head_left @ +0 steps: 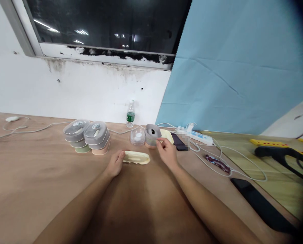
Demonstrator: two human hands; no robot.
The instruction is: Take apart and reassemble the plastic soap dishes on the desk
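Observation:
My left hand grips one end of a long, shallow cream-coloured piece, thumb on top, just above the table. My right hand is closed in a pinch at the front right of a grey container; whether anything is between the fingertips I cannot make out. The container has an opening on top with something dark in it. Behind my right hand lies another cream-coloured piece, partly hidden. A clear plastic lid or box sits left of the grey container.
Two stacks of lidded containers, a left stack and a right stack, stand on the table. A water bottle stands by the wall. Right are a power strip, loose cables, a dark purple object and a black slab.

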